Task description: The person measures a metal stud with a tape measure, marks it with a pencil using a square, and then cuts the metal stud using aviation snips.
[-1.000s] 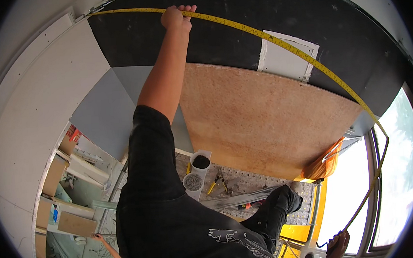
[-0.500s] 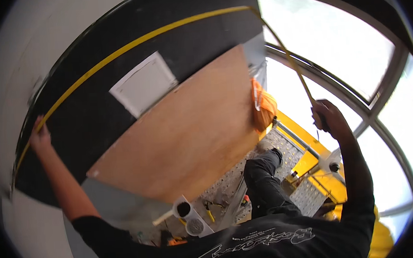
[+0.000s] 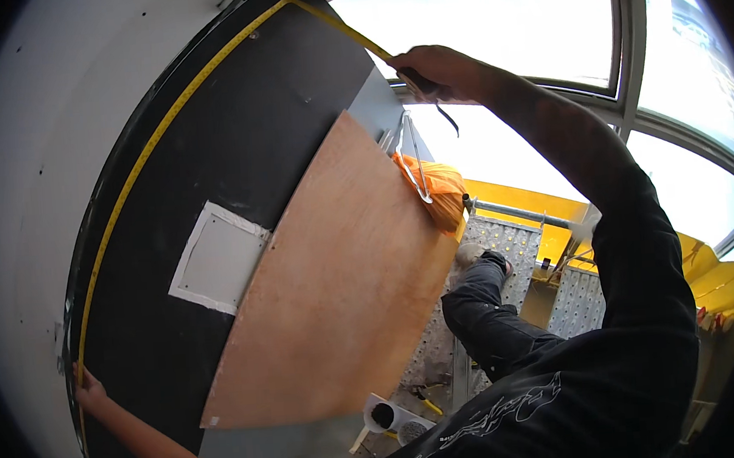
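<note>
A yellow tape measure (image 3: 157,135) is stretched along the curved upper edge of a black panel (image 3: 209,163). Near the lower left end of that edge, my left hand (image 3: 89,390) pinches the blade against the panel. My right hand (image 3: 437,71) is raised at the panel's far corner by the window, closed around the tape case. Fingers hide most of the case, and a dark strap dangles below it. Between the corner and this hand the blade bends sharply downward.
A brown wooden board (image 3: 319,275) leans below the black panel, beside a white-framed square hatch (image 3: 220,256). An orange bag (image 3: 441,191) with a white hanger stands near a metal rail (image 3: 519,212). Perforated metal platforms (image 3: 504,241) lie underfoot, with a white double-tube holder (image 3: 395,420) nearby.
My right hand has moved up and left to the panel's far corner, so less blade hangs between corner and hand. The view has turned, and my left hand still grips the blade.
</note>
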{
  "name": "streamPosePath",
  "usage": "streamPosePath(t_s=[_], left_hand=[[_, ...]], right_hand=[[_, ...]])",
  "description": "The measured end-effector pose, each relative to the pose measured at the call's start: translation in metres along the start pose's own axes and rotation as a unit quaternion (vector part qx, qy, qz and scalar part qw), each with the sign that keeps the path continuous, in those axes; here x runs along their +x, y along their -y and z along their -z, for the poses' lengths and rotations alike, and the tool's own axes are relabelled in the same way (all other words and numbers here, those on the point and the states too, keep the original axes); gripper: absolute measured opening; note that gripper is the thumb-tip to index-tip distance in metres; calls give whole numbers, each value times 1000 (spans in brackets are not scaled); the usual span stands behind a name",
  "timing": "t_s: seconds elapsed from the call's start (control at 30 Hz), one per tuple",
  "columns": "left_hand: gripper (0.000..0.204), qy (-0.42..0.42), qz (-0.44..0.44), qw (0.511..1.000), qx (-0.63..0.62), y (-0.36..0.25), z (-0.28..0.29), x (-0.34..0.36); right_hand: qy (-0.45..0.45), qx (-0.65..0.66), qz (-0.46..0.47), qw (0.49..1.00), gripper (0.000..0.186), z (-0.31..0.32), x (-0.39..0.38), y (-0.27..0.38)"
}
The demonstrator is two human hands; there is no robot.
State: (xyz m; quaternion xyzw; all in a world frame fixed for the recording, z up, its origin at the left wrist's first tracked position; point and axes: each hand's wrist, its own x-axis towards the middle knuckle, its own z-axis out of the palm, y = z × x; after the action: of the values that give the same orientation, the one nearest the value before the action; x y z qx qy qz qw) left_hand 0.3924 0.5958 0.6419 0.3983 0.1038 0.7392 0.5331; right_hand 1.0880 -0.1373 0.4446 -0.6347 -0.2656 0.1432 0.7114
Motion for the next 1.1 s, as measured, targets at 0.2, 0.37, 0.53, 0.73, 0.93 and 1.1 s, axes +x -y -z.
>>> streamPosePath(t_s=[0.2,0.37,0.53,0.73,0.93,1.1], left_hand=[[39,-31,-24,999,13,8,-22,6],[42,-51,-2,998,-41,-2,-26,12],[41,-57,-14,998,-35,17,-22,10],[41,-22,-60,998,12,-16,-28,14],[43,-53,-55,995,-60,3,-55,-24],[45,-49,-78,996,-18,-11,-59,-25]], right_hand=[[-25,-8,-25,999,38,-2,46,20],[-35,-20,-10,999,41,-12,69,22],[-28,-41,-2,999,44,-20,79,33],[-32,-13,10,999,47,-21,93,29],[-27,-27,15,999,47,-18,106,27],[-25,-18,27,999,45,-23,101,33]])
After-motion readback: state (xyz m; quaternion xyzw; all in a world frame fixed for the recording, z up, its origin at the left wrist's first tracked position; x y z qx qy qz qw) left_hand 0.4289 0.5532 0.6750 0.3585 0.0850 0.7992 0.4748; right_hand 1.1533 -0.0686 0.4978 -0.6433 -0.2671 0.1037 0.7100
